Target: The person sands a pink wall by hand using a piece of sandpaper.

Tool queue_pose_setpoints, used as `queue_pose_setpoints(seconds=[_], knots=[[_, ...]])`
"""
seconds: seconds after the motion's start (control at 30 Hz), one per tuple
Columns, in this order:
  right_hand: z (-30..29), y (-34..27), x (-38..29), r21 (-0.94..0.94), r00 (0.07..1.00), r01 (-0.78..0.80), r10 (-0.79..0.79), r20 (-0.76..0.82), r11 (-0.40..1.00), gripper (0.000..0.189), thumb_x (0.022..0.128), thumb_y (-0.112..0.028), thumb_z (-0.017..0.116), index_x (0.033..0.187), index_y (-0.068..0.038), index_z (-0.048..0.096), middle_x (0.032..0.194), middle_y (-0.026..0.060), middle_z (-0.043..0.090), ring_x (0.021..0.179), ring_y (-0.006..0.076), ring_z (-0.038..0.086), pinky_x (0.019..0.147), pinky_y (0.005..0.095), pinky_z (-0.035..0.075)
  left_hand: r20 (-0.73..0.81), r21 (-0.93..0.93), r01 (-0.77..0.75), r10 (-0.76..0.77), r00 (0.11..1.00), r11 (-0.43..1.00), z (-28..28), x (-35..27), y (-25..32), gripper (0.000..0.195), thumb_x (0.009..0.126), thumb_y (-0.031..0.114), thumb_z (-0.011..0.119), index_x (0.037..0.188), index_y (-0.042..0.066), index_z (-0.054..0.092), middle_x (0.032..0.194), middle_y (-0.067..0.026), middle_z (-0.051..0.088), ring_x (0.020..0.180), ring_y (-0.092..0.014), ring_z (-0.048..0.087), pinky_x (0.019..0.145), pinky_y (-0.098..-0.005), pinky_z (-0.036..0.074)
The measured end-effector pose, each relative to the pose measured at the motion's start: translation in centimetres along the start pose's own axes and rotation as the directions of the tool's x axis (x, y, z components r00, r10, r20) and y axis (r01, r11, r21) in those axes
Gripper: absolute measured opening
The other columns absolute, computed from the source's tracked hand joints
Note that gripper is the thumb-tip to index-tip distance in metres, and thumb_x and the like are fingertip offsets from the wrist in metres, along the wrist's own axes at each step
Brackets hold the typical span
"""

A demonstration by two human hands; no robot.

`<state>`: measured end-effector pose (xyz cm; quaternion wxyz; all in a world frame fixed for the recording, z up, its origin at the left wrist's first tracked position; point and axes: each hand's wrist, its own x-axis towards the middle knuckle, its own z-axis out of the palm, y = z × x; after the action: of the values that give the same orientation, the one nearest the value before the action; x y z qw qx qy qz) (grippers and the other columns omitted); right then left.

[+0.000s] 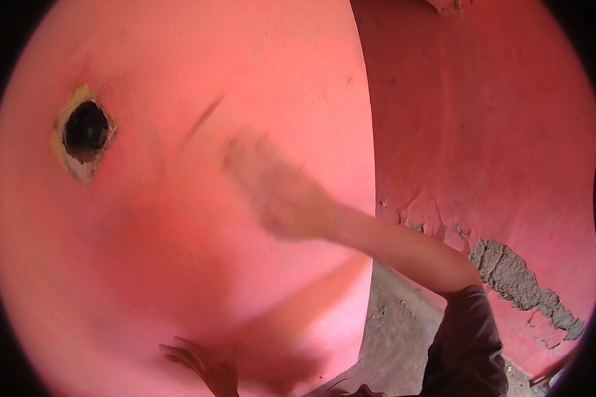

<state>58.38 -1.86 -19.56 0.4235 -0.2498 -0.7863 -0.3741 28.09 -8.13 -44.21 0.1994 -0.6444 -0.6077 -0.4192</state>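
Observation:
In front of me stands a pink painted wall [298,89] that ends in a vertical edge to the right. My right hand [278,188] is across its middle, strongly blurred by motion, and the blur hides whether its fingers hold anything. Low in the picture, my left hand [193,360] is at the wall with its fingers spread and nothing visible in them. Whether its palm touches the surface is unclear. A dark slanting streak [203,119] shows up and left of my right hand.
At the upper left, a ragged round hole [86,130] with a chipped yellowish rim pierces the wall. A shaded pink wall [477,124] lies beyond the edge, its paint peeled from a grey rough patch [511,273]. Below is dusty ground [397,322].

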Motion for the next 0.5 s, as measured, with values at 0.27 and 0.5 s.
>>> queue_pose_setpoints(seconds=[0.27, 0.5], knots=[[-6.9, 7.2, 8.8, -0.464, 0.879, -0.156, -0.092, -0.468, 0.872, 0.039, 0.083, -0.004, 0.048, 0.121, 0.004, 0.05, 0.108, 0.024, 0.051, 0.101, 0.0428, 0.048, 0.091, 0.0572, 0.035, 0.09, -0.048, 0.102, -0.098, 0.991, 0.994, 0.1, -0.3, 1.3, 0.121, 0.072, 0.063, 0.071, 0.152, 0.0, 0.006, 0.153, -0.0361, -0.004, 0.14, -0.057, -0.002, 0.11, -0.0684, 0.014], [-0.2, 1.4, 6.4, -0.303, 0.973, 0.196, -0.224, -0.061, 0.933, 0.057, 0.08, -0.004, 0.048, 0.137, 0.001, 0.046, 0.144, 0.0191, 0.044, 0.133, 0.0375, 0.042, 0.114, 0.0503, 0.028, 0.12, -0.075, 0.197, -0.187, 0.975, 0.978, -1.2, -0.2, 0.8, 0.119, 0.076, 0.056, 0.072, 0.153, 0.004, -0.002, 0.155, -0.0322, -0.009, 0.141, -0.055, -0.007, 0.113, -0.0652, 0.011]])
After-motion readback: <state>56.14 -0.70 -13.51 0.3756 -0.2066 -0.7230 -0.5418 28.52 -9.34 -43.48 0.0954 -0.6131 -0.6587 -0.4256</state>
